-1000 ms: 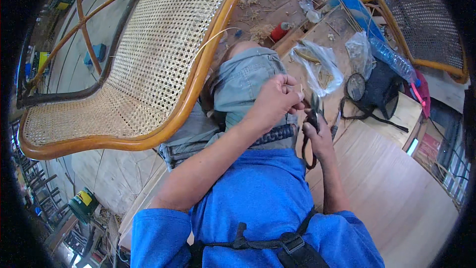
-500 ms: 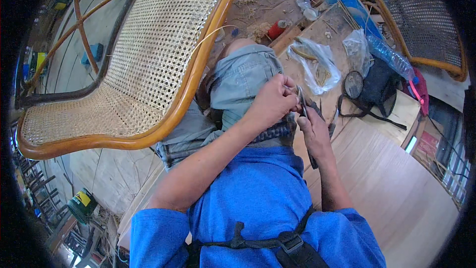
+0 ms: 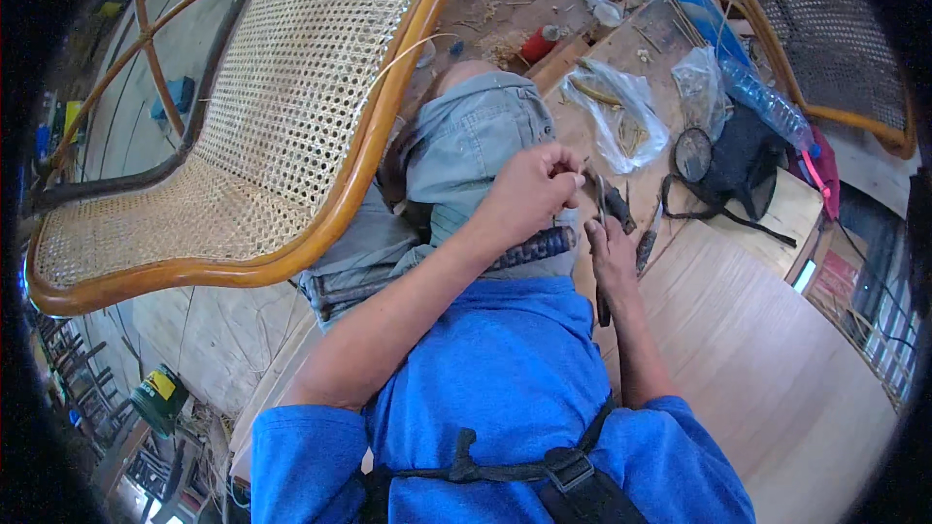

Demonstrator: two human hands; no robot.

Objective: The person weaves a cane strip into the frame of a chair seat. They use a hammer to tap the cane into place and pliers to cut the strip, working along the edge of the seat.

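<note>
Now the left hand (image 3: 529,189) is pinching a thin cane strand (image 3: 585,167) at two o'clock of its pressed fingertips; the right hand (image 3: 610,250) is gripping dark pliers (image 3: 614,206).

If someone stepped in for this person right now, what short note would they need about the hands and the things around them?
Left hand: closed, pinching something thin above the lap; what it is cannot be made out.
Right hand: gripping dark-handled pliers, tips up beside the left fingers.
Cane-seat chair: tilted against the left knee, a loose cane strand arching off its rim.
Clear plastic bag and black bag: on the wooden bench ahead.
Done or left: the weave looks whole; progress cannot be judged.
</note>
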